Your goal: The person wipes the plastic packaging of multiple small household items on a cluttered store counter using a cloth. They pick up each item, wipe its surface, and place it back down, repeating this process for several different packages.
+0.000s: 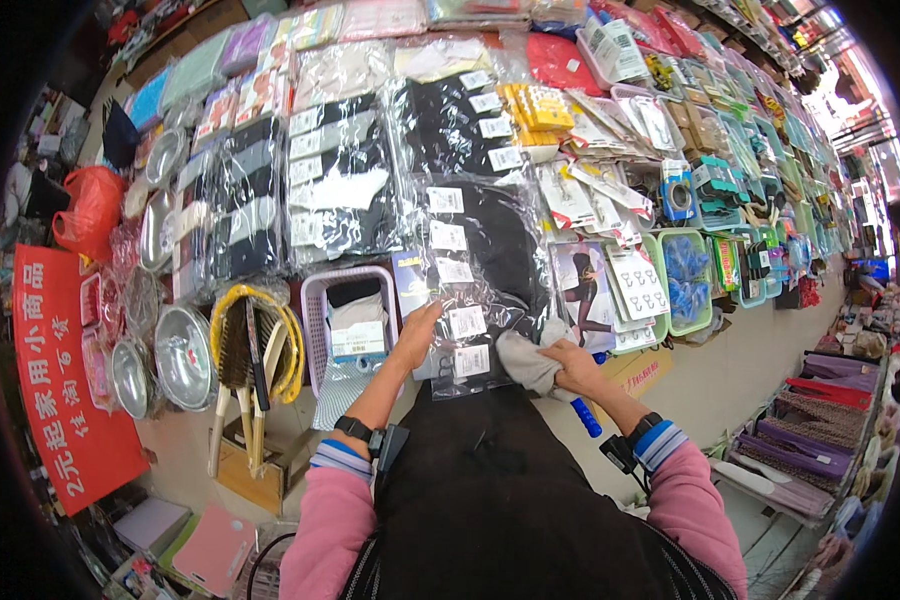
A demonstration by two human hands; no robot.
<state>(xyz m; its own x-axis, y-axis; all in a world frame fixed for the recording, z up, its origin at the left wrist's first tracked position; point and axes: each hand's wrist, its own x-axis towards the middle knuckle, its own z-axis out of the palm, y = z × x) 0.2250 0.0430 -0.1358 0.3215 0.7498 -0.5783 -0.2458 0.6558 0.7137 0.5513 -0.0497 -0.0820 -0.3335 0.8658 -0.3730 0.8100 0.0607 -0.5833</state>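
My right hand point(576, 366) grips a pale grey cloth point(526, 361), which lies against the lower right of a clear plastic bag point(499, 255). Inside that bag are dark folded textiles with a column of white labels down the left. At the bag's left edge, my left hand point(421, 330) has its fingertips on the plastic; whether it pinches the film is unclear. Beside my left wrist stands a lilac plastic basket point(309, 322) with packaged goods in it. A hosiery packet point(585, 296) showing legs in tights lies to the right of the bag.
Metal bowls point(186, 356) and wooden-handled brushes point(236, 360) stand at the left. More bagged textiles point(337, 180) cover the stall behind. Green baskets point(686, 281) of small goods line the right side. A rack of folded garments point(810, 420) stands at the far right, and a red banner point(75, 382) hangs far left.
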